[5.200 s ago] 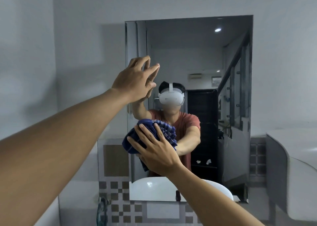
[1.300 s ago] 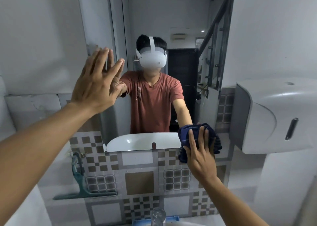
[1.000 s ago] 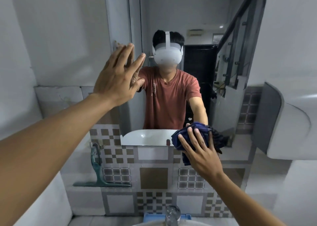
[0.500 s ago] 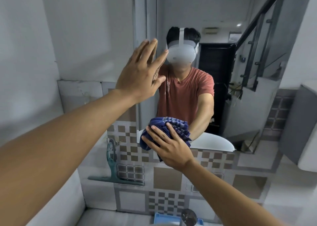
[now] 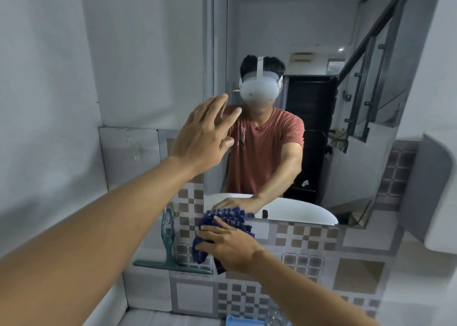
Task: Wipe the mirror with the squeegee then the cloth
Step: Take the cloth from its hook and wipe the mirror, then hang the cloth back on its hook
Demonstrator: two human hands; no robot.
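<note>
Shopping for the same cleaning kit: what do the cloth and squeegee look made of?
Cloth: soft woven fabric, dark blue with a lighter check; it bunches and droops under the right hand. Possibly microfibre, but I cannot tell.
Squeegee: teal, looks like moulded plastic, with a looped handle and long straight blade bar. The blade edge is too blurred to judge.
</note>
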